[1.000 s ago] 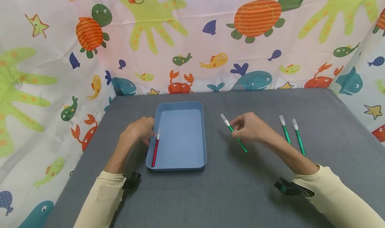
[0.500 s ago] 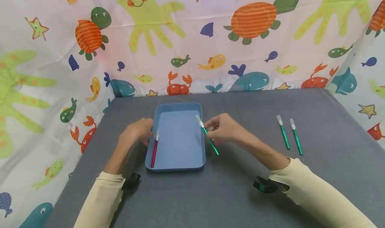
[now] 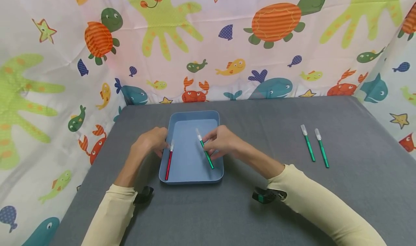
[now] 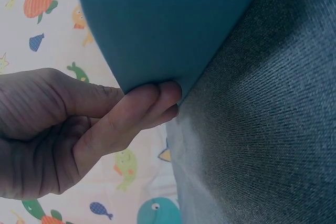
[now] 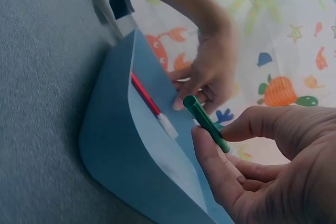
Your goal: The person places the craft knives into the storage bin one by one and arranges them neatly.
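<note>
A blue tray [image 3: 195,178] lies on the table, and my left hand [image 3: 152,140] pinches its left wall between thumb and fingers; the left wrist view shows this grip close up. Inside the tray, along its left side, rests a red craft knife [image 3: 169,165] with a clear cap. My right hand [image 3: 222,142] is over the tray's right part and holds a green craft knife [image 3: 208,156] between thumb and fingertips, its clear-capped end pointing away from me. In the right wrist view the flat end of the green knife [image 5: 202,119] faces the camera, above the tray.
Two more green craft knives with clear caps, one [image 3: 310,148] beside the other [image 3: 323,153], lie on the grey cloth [image 3: 266,119] at the right. A curtain [image 3: 208,47] printed with sea animals hangs behind and at both sides.
My right hand has carried the green craft knife leftward, from the cloth right of the tray to over the tray. My left hand keeps its grip on the tray wall.
</note>
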Available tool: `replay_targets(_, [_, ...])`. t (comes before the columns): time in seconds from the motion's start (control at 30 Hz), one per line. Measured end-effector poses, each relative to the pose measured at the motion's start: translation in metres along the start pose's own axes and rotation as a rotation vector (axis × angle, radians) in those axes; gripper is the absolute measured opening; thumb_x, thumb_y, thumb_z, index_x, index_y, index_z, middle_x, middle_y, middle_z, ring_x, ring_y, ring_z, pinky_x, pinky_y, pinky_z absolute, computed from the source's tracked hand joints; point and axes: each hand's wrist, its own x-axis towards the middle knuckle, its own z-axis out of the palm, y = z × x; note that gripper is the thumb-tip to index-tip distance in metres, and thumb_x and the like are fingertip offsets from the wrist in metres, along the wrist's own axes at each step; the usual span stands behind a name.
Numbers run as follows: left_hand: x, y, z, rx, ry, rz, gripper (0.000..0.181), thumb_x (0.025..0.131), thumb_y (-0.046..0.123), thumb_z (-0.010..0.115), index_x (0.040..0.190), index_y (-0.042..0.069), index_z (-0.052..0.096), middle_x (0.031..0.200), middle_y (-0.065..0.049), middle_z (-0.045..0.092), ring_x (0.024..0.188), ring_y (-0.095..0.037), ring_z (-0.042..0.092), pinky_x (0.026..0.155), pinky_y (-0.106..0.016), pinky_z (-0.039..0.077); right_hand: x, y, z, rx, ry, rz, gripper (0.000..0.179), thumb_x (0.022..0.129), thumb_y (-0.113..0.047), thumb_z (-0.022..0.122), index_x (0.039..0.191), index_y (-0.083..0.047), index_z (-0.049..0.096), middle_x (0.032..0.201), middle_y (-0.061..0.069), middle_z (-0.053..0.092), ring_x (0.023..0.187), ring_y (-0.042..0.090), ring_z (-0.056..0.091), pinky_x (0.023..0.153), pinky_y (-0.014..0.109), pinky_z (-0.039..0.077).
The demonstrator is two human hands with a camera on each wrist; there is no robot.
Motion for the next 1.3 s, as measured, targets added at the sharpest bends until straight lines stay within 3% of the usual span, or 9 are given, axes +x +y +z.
replay_targets(0.37, [-0.001, -0.004, 0.002, -0.016, 0.009, 0.004, 0.041, 0.100, 0.008, 0.069, 0.134, -0.010, 0.055, 0.114, -0.024, 0.070, 0.087, -0.025, 0.076, 0.097, -0.048, 0.060, 0.016, 0.000, 0.027, 0.057, -0.052, 0.025, 0.027, 0.091, 0.000, 0.072, 0.117, 0.006, 0.070, 0.090, 0.012, 0.069, 0.073, 0.019, 0.072, 0.077, 0.043, 0.066])
replay_targets(0.87, [0.000, -0.001, -0.001, -0.035, -0.006, 0.015, 0.039, 0.101, 0.008, 0.067, 0.134, -0.009, 0.054, 0.112, -0.022, 0.069, 0.084, -0.023, 0.074, 0.084, -0.039, 0.064, 0.041, -0.001, 0.065, 0.095, -0.055, 0.099, 0.027, 0.091, 0.002, 0.072, 0.117, 0.005, 0.070, 0.086, 0.011, 0.071, 0.070, 0.018, 0.071, 0.075, 0.038, 0.066])
replay_targets(1.17, [0.002, -0.002, -0.002, -0.023, -0.022, -0.010, 0.032, 0.102, 0.010, 0.067, 0.127, -0.006, 0.058, 0.107, -0.018, 0.070, 0.081, -0.021, 0.074, 0.083, -0.037, 0.064, 0.051, -0.005, 0.084, 0.084, -0.033, 0.065, 0.017, 0.090, 0.002, 0.071, 0.107, 0.005, 0.068, 0.085, 0.015, 0.073, 0.068, 0.019, 0.072, 0.074, 0.038, 0.066])
replay_targets(1.3, [0.002, -0.004, -0.001, -0.020, -0.012, 0.004, 0.029, 0.102, 0.009, 0.066, 0.126, -0.007, 0.059, 0.106, -0.018, 0.070, 0.080, -0.021, 0.074, 0.083, -0.038, 0.064, 0.052, -0.006, 0.092, 0.073, -0.013, 0.039, 0.029, 0.090, 0.003, 0.072, 0.116, 0.007, 0.061, 0.087, 0.019, 0.074, 0.065, 0.019, 0.071, 0.072, 0.038, 0.066])
